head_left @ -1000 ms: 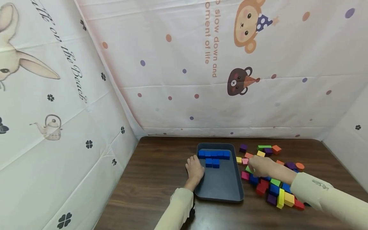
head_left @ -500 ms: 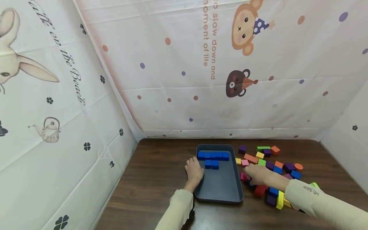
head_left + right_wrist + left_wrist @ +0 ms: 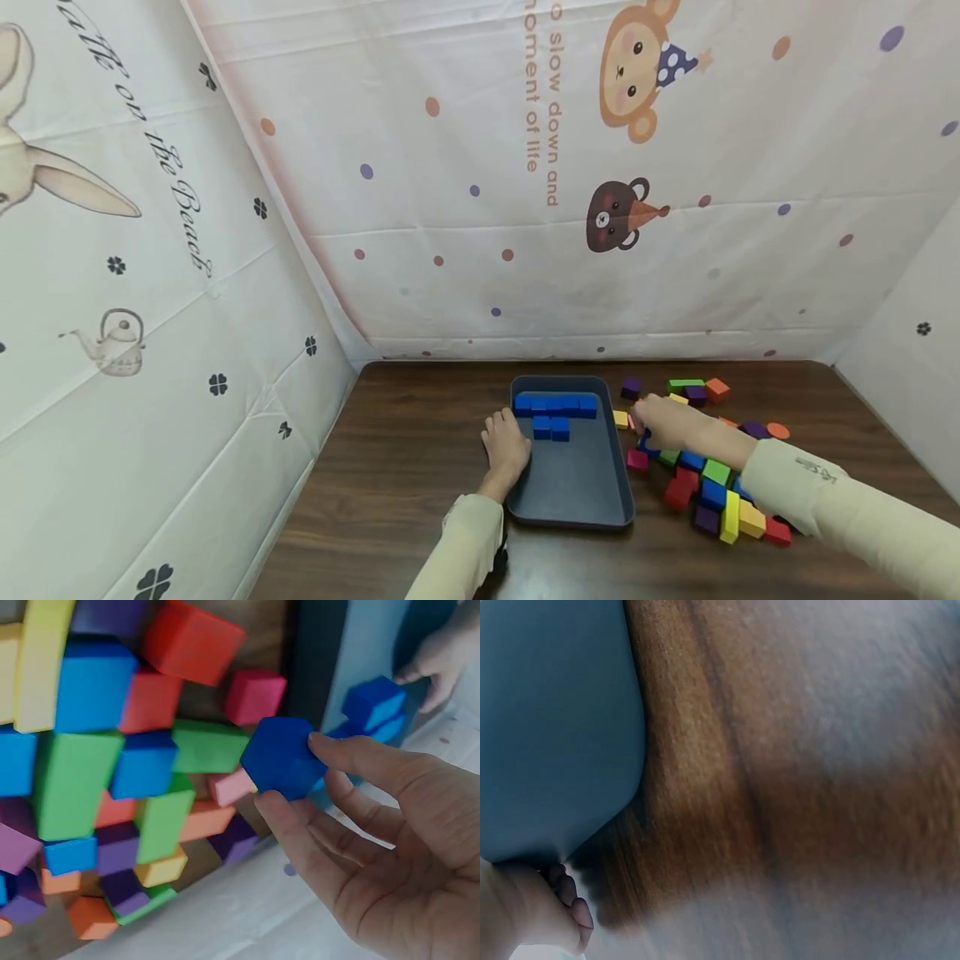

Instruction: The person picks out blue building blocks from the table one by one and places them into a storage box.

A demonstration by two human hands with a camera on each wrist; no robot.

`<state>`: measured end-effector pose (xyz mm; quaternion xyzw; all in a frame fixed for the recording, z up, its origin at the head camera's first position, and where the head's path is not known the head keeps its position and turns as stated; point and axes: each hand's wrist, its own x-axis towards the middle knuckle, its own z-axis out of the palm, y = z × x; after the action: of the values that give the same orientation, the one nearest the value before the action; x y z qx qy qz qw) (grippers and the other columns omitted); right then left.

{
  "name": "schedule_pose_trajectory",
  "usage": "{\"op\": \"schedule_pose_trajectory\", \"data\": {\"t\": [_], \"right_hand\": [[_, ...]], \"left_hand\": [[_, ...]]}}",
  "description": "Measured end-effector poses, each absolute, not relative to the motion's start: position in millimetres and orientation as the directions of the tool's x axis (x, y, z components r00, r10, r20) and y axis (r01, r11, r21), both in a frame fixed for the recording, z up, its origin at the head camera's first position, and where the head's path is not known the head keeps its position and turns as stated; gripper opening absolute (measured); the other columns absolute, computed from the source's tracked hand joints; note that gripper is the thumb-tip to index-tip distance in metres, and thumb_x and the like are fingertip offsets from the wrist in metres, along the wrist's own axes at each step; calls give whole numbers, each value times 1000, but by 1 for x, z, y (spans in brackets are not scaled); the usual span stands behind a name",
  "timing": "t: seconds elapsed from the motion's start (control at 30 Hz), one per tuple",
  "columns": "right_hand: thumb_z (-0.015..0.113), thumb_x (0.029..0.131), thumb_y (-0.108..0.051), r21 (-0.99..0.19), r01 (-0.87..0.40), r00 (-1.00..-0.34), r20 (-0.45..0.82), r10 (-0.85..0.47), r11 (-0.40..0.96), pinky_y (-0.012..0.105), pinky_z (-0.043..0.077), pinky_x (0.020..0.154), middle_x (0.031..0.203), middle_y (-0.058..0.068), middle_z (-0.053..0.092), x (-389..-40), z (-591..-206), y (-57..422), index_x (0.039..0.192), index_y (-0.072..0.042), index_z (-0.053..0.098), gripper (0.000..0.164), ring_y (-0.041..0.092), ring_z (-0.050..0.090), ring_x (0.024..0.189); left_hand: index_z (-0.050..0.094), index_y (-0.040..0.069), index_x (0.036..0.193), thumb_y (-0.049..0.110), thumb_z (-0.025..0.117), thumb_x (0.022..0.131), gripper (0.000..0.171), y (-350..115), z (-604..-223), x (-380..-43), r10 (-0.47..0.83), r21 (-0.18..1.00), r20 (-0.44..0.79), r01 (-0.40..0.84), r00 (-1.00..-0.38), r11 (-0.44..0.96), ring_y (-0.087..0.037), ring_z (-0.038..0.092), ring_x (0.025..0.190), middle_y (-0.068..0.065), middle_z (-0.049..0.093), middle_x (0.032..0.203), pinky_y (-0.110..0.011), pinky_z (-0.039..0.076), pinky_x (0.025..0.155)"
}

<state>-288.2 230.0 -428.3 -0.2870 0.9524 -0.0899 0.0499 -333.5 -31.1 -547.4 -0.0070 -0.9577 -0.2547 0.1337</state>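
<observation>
A dark grey tray (image 3: 573, 492) lies on the table, with a row of blue blocks (image 3: 555, 407) along its far end and two blue cubes (image 3: 551, 429) in front of that row. My left hand (image 3: 507, 446) holds the tray's left rim; its curled fingers show at the edge in the left wrist view. My right hand (image 3: 667, 422) is over the loose blocks, just right of the tray. In the right wrist view, thumb and fingertips pinch a blue block (image 3: 279, 759) with a many-sided outline, raised above the others.
Loose coloured blocks (image 3: 716, 472) crowd the table right of the tray. A pink block (image 3: 637, 460) and a yellow one (image 3: 620, 419) lie close to its right rim. Printed cloth (image 3: 450, 283) encloses the table at the back and sides.
My right hand dipped toward the near blocks, took hold of a blue block and lifted it slightly back from the pile. My left hand has stayed at the tray rim.
</observation>
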Motion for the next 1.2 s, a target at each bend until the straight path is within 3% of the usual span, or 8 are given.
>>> {"op": "schedule_pose_trajectory", "data": {"t": [0.17,0.5,0.7,1.03,1.2], "right_hand": [[81,79,3,-177,-577,-815,63,-576,797,27,53,59,81,6,64,-297,-419,217,85,-5,67,17,11,58,68],[74,80,11,-188,-617,-786,124,-605,764,28,52,60,84,14,62,-320,-429,180,92,1,64,18,13,52,66],[75,81,10,-200,-599,-799,86,-595,776,32,56,66,90,13,64,-329,-443,165,94,0,66,18,18,60,75],[71,79,15,-220,-591,-804,76,-590,776,33,54,64,85,10,62,-344,-468,160,87,-3,62,22,16,54,70],[73,81,13,-232,-622,-780,94,-619,748,37,58,66,88,14,67,-348,-476,149,92,-2,60,24,17,61,71]], "left_hand": [[58,-2,112,4,77,83,35,-30,-549,-334,-66,483,266,73,-962,873,-33,53,99,-18,62,104,-48,44,87],[59,-3,113,5,77,85,35,-33,-547,-332,-75,498,262,68,-962,864,-33,54,99,-17,62,105,-50,45,87],[60,-1,110,5,78,83,33,-30,-549,-332,-75,484,283,74,-956,872,-31,54,96,-16,63,103,-47,45,84],[60,0,111,5,78,84,33,-21,-546,-332,-68,491,274,79,-959,867,-29,52,96,-14,63,104,-45,44,83],[60,-1,114,4,78,83,36,-28,-547,-333,-103,498,256,40,-961,866,-31,53,99,-16,63,107,-49,45,88]]}}
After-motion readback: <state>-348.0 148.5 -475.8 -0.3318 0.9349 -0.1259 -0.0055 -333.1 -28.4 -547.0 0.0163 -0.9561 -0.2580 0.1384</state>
